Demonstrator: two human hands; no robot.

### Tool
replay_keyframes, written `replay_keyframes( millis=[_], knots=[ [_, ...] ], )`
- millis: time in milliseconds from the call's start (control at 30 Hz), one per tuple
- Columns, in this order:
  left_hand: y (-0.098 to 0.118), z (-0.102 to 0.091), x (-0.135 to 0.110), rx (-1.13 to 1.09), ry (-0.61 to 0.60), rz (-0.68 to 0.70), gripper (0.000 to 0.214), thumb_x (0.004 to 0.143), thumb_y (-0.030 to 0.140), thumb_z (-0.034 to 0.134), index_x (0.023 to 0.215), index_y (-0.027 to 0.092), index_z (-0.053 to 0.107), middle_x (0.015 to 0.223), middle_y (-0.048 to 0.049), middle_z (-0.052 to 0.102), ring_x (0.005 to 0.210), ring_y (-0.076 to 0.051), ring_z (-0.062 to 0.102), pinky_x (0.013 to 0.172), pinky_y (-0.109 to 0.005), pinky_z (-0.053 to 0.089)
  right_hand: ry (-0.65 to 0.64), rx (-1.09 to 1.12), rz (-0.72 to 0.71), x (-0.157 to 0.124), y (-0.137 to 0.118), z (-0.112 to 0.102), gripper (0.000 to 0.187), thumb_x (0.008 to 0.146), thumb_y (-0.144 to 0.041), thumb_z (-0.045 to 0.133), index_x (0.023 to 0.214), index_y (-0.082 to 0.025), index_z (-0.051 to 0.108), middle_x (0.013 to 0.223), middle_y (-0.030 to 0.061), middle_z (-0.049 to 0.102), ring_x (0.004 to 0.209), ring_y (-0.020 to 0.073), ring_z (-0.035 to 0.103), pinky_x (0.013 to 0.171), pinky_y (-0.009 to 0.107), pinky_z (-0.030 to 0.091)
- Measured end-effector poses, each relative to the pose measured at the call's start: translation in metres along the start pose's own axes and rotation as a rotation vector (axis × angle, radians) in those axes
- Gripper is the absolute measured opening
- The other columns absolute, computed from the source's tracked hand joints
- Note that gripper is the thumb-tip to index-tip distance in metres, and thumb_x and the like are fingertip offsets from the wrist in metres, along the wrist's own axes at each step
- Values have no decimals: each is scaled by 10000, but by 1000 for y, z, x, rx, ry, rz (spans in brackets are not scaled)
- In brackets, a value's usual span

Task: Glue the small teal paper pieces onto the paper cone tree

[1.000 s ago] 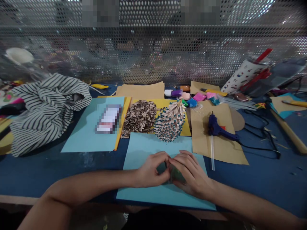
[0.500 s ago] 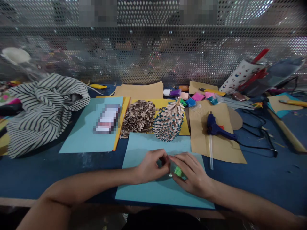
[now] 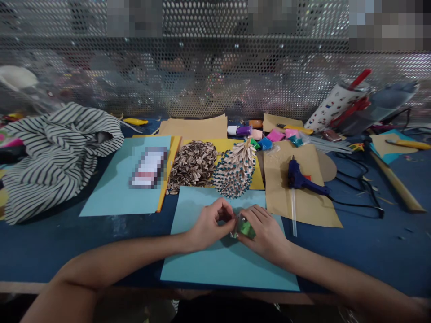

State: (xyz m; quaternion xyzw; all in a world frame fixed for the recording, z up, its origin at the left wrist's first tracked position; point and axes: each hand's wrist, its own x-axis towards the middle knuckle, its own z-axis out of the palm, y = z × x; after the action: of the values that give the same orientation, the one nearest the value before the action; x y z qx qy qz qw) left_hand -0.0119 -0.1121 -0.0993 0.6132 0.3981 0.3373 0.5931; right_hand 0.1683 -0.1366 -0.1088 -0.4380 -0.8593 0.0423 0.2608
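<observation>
My left hand point(image 3: 210, 224) and my right hand point(image 3: 264, 233) meet over a light blue paper sheet point(image 3: 222, 264) at the table's near edge. Both pinch a small green packet in clear wrap point(image 3: 245, 228) between their fingertips. Just behind the hands lie a brown seed-covered craft piece point(image 3: 193, 165) and a cone-shaped piece with teal-tipped sticks point(image 3: 235, 170), both on yellow paper.
A blue glue gun point(image 3: 301, 181) lies on brown paper to the right, its cord trailing right. Small coloured clay packets point(image 3: 269, 134) sit behind. A striped cloth point(image 3: 57, 152) is heaped at left beside another blue sheet point(image 3: 126, 188). A perforated metal screen point(image 3: 215, 76) closes the back.
Both hands shifted slightly away from me on the sheet. The green packet, hidden between the fingers a second ago, now shows between them.
</observation>
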Motion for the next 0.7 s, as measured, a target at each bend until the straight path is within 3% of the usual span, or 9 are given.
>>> replay_keyframes(
  millis=[200, 367, 567, 700],
  knots=[
    [3, -2, 1, 84, 14, 23, 94, 760, 227, 557, 793, 139, 554, 709, 10, 584, 643, -85, 533, 594, -191, 436, 65, 96, -4, 5, 0, -3, 118, 802, -174, 580, 901, -187, 517, 766, 44, 628, 719, 200, 599, 623, 317, 489],
    [2, -3, 2, 104, 24, 43, 122, 807, 257, 554, 816, 136, 571, 694, 10, 590, 621, -81, 529, 567, -181, 419, 119, 143, 9, 6, 1, -2, 84, 851, -219, 550, 915, -186, 507, 769, 46, 623, 701, 184, 607, 606, 294, 498],
    [-3, -6, 7, 54, 71, 76, 209, 855, 348, 577, 884, 146, 619, 735, -8, 620, 649, -94, 556, 600, -193, 455, -29, 319, 130, 13, 6, -9, 365, 779, -434, 694, 983, -185, 522, 838, 52, 638, 761, 187, 633, 633, 298, 525],
    [-5, -10, 9, 73, 116, 57, 255, 848, 385, 581, 897, 148, 660, 765, -28, 655, 642, -103, 561, 574, -195, 452, -65, 471, 171, 15, 10, -15, 329, 867, -350, 594, 1140, -186, 512, 958, 76, 666, 870, 184, 651, 729, 312, 544]
  ],
)
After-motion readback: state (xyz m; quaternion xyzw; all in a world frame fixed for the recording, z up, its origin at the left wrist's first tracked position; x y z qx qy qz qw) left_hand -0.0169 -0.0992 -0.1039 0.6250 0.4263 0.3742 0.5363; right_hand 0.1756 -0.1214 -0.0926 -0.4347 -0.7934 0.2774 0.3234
